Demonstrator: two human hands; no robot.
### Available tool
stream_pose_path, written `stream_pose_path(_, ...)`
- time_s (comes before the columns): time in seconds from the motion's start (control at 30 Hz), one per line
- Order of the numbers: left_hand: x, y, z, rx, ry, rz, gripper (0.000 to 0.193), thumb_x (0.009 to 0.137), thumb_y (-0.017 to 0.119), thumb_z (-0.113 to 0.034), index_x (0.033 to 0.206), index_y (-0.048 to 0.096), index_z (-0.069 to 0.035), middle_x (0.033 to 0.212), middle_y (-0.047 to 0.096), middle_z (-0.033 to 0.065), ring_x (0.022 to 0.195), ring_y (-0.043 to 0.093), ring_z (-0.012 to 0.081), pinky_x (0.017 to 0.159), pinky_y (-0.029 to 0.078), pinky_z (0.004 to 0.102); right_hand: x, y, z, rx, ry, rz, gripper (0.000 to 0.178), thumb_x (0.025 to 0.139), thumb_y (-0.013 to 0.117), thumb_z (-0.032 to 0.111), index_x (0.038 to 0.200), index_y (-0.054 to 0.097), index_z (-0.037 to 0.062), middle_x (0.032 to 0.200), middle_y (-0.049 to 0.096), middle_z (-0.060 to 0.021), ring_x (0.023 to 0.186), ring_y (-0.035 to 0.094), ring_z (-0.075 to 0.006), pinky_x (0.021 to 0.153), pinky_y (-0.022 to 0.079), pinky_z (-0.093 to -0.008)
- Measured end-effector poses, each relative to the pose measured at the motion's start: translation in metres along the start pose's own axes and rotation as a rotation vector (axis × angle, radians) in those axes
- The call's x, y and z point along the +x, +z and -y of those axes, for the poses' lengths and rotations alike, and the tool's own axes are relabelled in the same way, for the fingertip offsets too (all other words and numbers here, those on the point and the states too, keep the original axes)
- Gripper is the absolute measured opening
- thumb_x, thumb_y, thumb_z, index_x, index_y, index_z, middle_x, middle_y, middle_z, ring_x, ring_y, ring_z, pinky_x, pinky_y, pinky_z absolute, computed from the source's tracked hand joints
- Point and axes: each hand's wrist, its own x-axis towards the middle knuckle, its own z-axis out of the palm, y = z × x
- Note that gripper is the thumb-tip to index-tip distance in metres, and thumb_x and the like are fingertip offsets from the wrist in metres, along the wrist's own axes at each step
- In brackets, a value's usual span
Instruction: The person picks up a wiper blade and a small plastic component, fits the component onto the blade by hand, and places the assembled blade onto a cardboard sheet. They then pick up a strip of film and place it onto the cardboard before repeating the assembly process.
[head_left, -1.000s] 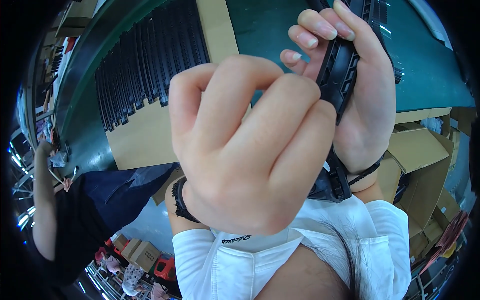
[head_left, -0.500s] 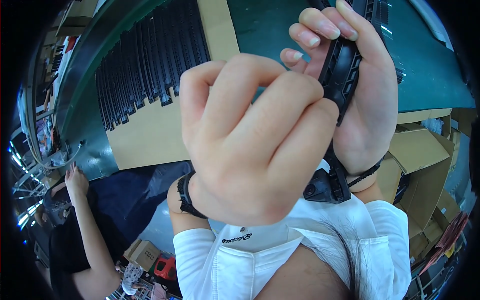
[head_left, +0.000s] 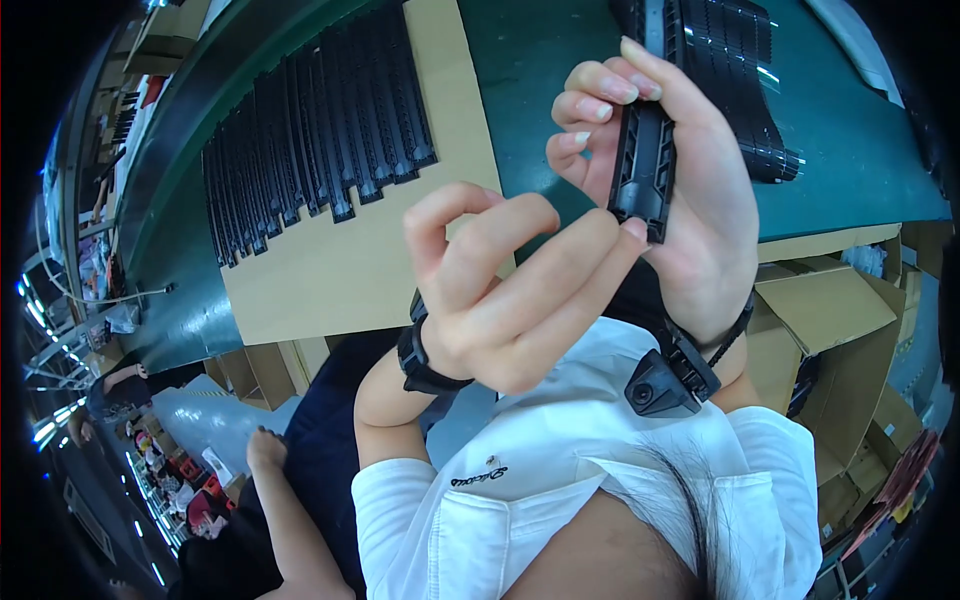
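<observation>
My right hand is closed around a long black plastic strip, its palm and curled fingers turned toward me. The strip has a smooth channel down its middle and ribbed, slotted edges; it runs upward past the fingers. At its lower end, my left hand pinches the strip with its fingertips, the other fingers bent. Whether a small part lies between those fingertips is hidden. Many similar black strips lie side by side on a cardboard sheet at the left.
A green table spreads behind my hands. More black strips lie on it at the far right. Open cardboard boxes stand at the right. A co-worker's arm shows at the lower left. A black camera device sits at my right wrist.
My left hand has drawn back and down, uncovering the strip's lower end. My right hand has shifted slightly left with the strip. The co-worker's arm has moved lower and to the right.
</observation>
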Motion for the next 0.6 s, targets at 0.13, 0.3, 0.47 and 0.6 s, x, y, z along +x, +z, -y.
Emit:
stream_pose_path(0.13,-0.006,0.005,0.008,0.012,0.034,-0.085,0.025,0.052,0.063,-0.005,0.076,0.064,-0.012,0.077,0.055,-0.0046,0.069,0.042,0.0151,0.060,0.034,0.0271,0.003,0.000,-0.004,0.074,0.039,-0.032,0.026,0.088,0.037,0.020,0.064,0.037,0.0080,0.066,0.039,-0.0002,0.066,0.040,-0.0112,0.062,0.037,-0.0256)
stream_pose_path(0.3,0.012,-0.002,-0.004,-0.561,-0.538,-0.326,0.007,0.066,0.059,-0.010,0.072,0.058,-0.006,0.069,0.053,-0.0012,0.067,0.044,0.0110,0.058,0.033,0.0237,0.002,0.023,-0.004,-0.035,0.004,-0.128,0.026,0.087,0.039,0.020,0.064,0.036,0.0092,0.065,0.038,-0.0002,0.065,0.040,-0.0114,0.063,0.037,-0.0257)
stream_pose_path(0.47,0.016,-0.033,0.010,-1.301,-1.086,0.271,0.018,0.081,0.052,-0.016,0.069,0.053,-0.002,0.063,0.051,0.0007,0.060,0.043,0.0064,0.052,0.033,0.0196,0.000,0.054,-0.016,-0.184,-0.130,-0.132,0.025,0.086,0.041,0.022,0.064,0.035,0.0109,0.064,0.038,0.0001,0.065,0.039,-0.0118,0.063,0.036,-0.0258)
stream_pose_path(0.6,0.024,-0.051,0.013,-1.278,-1.049,0.371,0.021,0.082,0.052,-0.018,0.069,0.052,-0.001,0.057,0.048,-0.0007,0.053,0.041,0.0039,0.049,0.033,0.0196,0.001,0.066,-0.026,-0.301,-0.203,-0.126,0.024,0.085,0.044,0.026,0.067,0.036,0.0116,0.067,0.042,0.0004,0.066,0.041,-0.0105,0.065,0.036,-0.0250)
